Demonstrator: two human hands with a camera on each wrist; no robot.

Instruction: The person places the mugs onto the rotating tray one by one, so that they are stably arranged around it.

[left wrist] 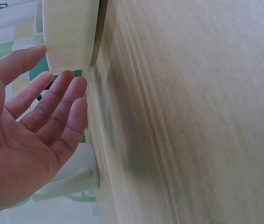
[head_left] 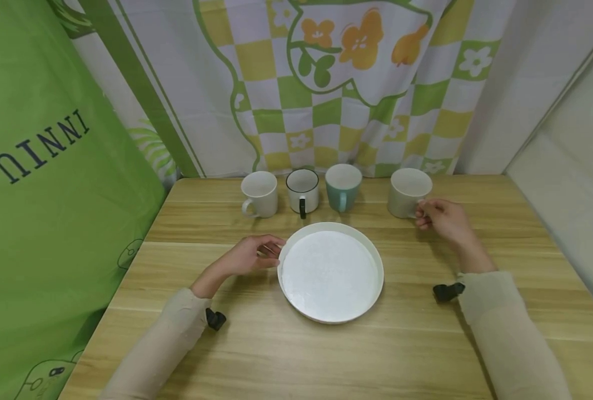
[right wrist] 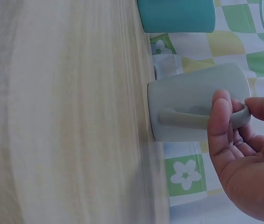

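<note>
My right hand (head_left: 445, 220) pinches the handle (right wrist: 188, 119) of a pale grey mug (right wrist: 199, 93), with fingers curled through it and the thumb on top. That mug stands upright at the back right. In the middle of the table lies a round white tray (head_left: 332, 316) with a low rim. My left hand (head_left: 254, 254) is at the tray's left side, its fingers loosely bent and holding nothing; in the left wrist view the thumb tip is at the tray's wall (left wrist: 70, 35), and whether it touches I cannot tell.
Along the back edge stand a white mug (head_left: 260, 194), a white mug with black rim and handle (head_left: 303, 191), and a teal mug (head_left: 343, 189). Behind the wooden table (head_left: 326, 361) hangs a checkered curtain (head_left: 326, 111). A green cloth (head_left: 51, 222) hangs at the left.
</note>
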